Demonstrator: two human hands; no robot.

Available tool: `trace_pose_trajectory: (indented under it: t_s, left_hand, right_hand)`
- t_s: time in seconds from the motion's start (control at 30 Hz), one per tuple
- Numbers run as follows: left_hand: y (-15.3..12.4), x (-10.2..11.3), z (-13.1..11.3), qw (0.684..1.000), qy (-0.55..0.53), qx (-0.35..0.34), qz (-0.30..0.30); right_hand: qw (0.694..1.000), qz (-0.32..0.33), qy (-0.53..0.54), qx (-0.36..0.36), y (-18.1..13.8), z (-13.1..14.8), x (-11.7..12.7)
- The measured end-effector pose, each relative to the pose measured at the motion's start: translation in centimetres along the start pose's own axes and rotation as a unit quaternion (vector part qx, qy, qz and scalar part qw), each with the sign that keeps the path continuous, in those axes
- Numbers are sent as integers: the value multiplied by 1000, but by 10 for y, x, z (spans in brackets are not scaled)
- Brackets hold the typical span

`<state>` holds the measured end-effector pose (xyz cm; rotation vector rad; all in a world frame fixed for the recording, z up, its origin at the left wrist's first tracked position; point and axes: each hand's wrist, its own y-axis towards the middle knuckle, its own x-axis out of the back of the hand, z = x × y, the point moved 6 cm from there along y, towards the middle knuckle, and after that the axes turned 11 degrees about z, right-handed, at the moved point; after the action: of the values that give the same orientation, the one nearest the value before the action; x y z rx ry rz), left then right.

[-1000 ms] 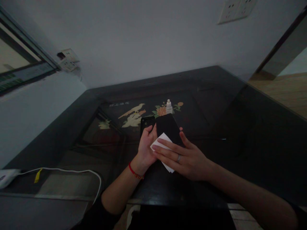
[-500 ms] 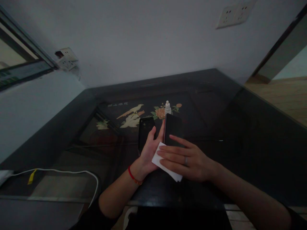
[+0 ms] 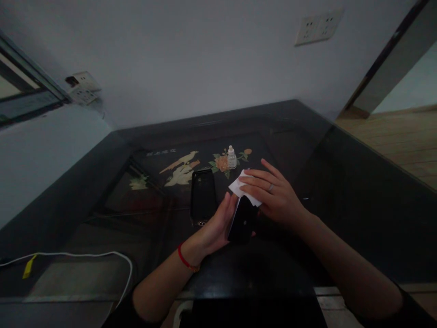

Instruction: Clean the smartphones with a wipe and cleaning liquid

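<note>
My left hand (image 3: 216, 230) is closed round a dark smartphone (image 3: 243, 221), gripping it along its left side with fingertips showing at the right edge. Against the phone's far end, my right hand (image 3: 275, 191) presses a folded white wipe (image 3: 244, 187) under its fingers, the index finger lifted off. A black phone case (image 3: 203, 196) lies on the table just left of the phone. Beyond the hands stands a small clear bottle (image 3: 231, 158) with a white cap.
The glossy black table (image 3: 300, 150) has a bird and flower picture (image 3: 182, 168) on its top. A white cable (image 3: 85, 253) with a yellow tag (image 3: 29, 267) runs along the near left. Wall sockets (image 3: 319, 27) are above the table.
My right hand has moved the wipe from the phone's near end up to its far end. The phone has come nearer and tilts differently in my left hand. The view has shifted slightly.
</note>
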<state>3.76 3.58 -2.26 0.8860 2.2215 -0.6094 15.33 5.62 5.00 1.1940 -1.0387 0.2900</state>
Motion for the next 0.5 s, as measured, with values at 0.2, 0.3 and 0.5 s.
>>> trace_pose_trajectory:
  t_s: [0.2, 0.3, 0.5]
  left_hand:
    - [-1, -5, -6, 996, 91, -21, 12]
    - [0, -6, -12, 996, 81, -34, 8]
    - [0, -3, -21, 996, 17, -87, -13]
  right_hand:
    - [977, -53, 134, -157, -4, -24, 9]
    - [943, -68, 219, -241, -6, -33, 8]
    - [883, -112, 299, -345, -15, -49, 6]
